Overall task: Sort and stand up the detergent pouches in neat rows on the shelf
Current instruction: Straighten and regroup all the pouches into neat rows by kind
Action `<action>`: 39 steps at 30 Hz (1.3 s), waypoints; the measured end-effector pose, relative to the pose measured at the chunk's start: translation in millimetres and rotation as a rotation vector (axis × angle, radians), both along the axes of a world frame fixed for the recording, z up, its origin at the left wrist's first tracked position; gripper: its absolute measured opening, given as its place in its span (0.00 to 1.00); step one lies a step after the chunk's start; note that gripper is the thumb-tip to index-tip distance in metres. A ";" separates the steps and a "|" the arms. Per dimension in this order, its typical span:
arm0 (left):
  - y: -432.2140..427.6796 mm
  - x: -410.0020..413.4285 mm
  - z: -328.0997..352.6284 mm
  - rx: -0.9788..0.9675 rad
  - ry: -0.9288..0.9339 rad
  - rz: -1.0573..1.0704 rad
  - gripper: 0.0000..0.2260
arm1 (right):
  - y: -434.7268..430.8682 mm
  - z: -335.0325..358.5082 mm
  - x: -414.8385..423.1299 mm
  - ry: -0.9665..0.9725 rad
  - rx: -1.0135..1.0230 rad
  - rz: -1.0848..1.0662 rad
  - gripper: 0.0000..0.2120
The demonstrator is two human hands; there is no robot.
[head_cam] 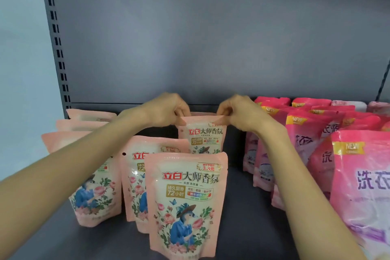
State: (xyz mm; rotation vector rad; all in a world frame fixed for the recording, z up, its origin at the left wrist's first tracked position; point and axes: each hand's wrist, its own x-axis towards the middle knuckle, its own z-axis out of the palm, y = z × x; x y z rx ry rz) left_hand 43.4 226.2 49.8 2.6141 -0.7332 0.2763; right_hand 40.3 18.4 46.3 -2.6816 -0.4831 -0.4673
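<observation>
Here, nearest the camera, a pale pink floral pouch point(186, 205) stands upright at the front of the shelf point(242, 207). A second floral pouch point(137, 177) overlaps it from behind on the left, and a third point(95, 192) stands further left. A block of hot-pink pouches point(363, 186) fills the right side, apart from the pale ones.

Further back, the held pouch point(203, 139) faces forward in line behind the front one. Its base is hidden, so whether it rests on the shelf cannot be told. The left hand point(166, 110) has its grip pinched on the top left corner of the seal. The right hand point(238, 112) pinches the top right corner, with fingers curled and thumb and fingertips pressed together on the film.

The step in hand looks like seating this pouch at the rear of the middle row. The next move likely calls for settling its base flat, squaring its face, and letting both corners go evenly so the soft pouch does not slump. Behind it rises the grey back panel point(211, 38).
</observation>
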 end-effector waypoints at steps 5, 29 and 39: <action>-5.4 3.7 3.4 0.018 0.017 0.022 0.04 | -3.9 -4.6 4.7 -0.010 0.001 -0.039 0.08; 18.7 -1.8 9.7 0.070 0.053 0.050 0.07 | 1.4 -8.3 12.3 0.015 0.090 0.071 0.05; 79.8 -86.1 11.3 -0.050 0.076 -0.029 0.15 | 39.3 29.6 -60.6 0.152 0.204 0.518 0.18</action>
